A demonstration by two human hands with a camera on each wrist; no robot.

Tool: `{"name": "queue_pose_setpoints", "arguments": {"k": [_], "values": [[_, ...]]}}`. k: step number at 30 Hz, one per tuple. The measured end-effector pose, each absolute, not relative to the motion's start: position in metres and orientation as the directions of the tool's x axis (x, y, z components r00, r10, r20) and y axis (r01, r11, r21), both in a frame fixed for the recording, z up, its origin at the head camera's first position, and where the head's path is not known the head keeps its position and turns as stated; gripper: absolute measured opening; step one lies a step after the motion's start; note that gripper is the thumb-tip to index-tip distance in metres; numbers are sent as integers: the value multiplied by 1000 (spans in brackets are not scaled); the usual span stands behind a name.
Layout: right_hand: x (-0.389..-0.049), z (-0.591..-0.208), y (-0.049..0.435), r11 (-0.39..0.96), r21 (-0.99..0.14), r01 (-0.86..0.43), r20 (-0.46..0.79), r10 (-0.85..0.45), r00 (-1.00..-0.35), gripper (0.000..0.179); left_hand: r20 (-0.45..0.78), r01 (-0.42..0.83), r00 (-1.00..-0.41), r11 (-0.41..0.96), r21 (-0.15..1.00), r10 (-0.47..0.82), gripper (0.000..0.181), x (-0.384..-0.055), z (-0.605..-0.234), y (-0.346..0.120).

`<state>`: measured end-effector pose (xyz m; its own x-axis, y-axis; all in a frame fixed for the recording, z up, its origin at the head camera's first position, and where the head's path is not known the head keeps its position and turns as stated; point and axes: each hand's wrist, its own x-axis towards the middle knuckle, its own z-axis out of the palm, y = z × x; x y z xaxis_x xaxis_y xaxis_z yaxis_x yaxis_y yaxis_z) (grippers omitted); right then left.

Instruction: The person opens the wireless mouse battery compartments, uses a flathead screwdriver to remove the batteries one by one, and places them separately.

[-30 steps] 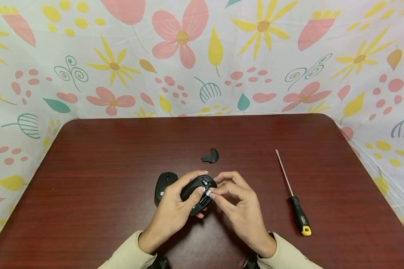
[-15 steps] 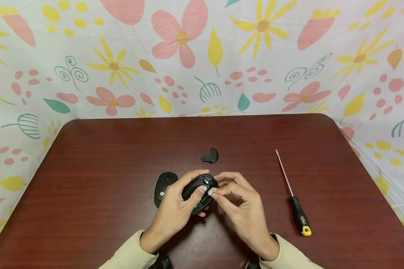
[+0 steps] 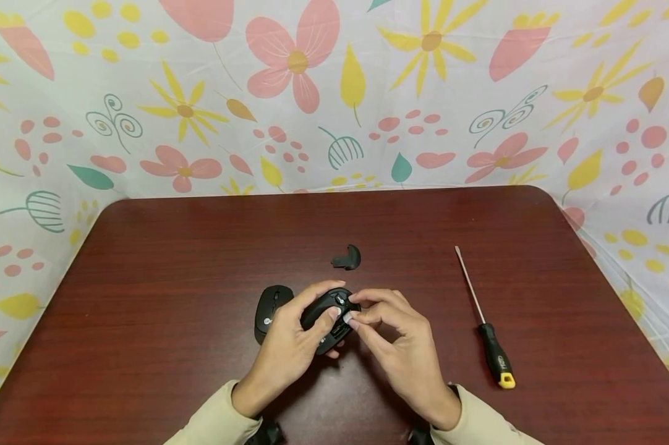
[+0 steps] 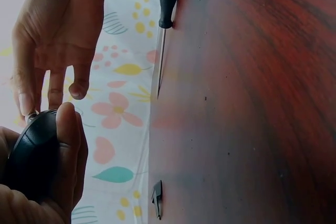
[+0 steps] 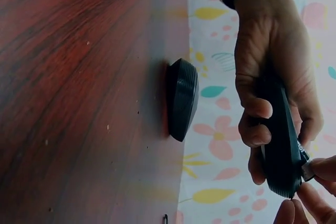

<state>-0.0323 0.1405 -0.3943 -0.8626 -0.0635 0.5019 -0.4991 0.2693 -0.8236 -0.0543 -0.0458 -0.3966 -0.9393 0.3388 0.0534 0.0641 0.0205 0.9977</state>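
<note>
My left hand (image 3: pixel 287 349) grips a black computer mouse (image 3: pixel 315 314) with its underside facing up. The left thumb lies across that underside, beside an open battery compartment. My right hand (image 3: pixel 404 343) pinches a small battery (image 5: pixel 307 170) between thumb and finger at the compartment; its silver end shows in the right wrist view. Other right fingers touch the end of the mouse. In the left wrist view the mouse (image 4: pixel 34 156) hides most of the battery. A black curved battery cover (image 3: pixel 348 258) lies on the table beyond the hands.
A second black mouse (image 3: pixel 270 309) stands on the table just left of the left hand. To the right lies a screwdriver (image 3: pixel 489 337) with a black and yellow handle. Behind the brown table (image 3: pixel 201 235) hangs a flowered cloth (image 3: pixel 323 130).
The held mouse has shifted slightly up and right. My right hand's upper fingers have moved in onto the mouse's end, while thumb and finger keep their pinch on the battery.
</note>
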Motion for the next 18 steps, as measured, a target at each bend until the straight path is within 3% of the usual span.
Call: {"name": "queue_pose_setpoints", "arguments": {"k": [10, 18], "values": [[-31, -395, 141, 292, -789, -541, 536, -102, -838, 24, 31, 43, -939, 29, 999, 342, 37, -54, -398, -46], [-29, -394, 144, 329, -794, -512, 503, -118, -856, 28, 18, 37, -938, 49, 998, 347, 36, -52, -398, -47]]}}
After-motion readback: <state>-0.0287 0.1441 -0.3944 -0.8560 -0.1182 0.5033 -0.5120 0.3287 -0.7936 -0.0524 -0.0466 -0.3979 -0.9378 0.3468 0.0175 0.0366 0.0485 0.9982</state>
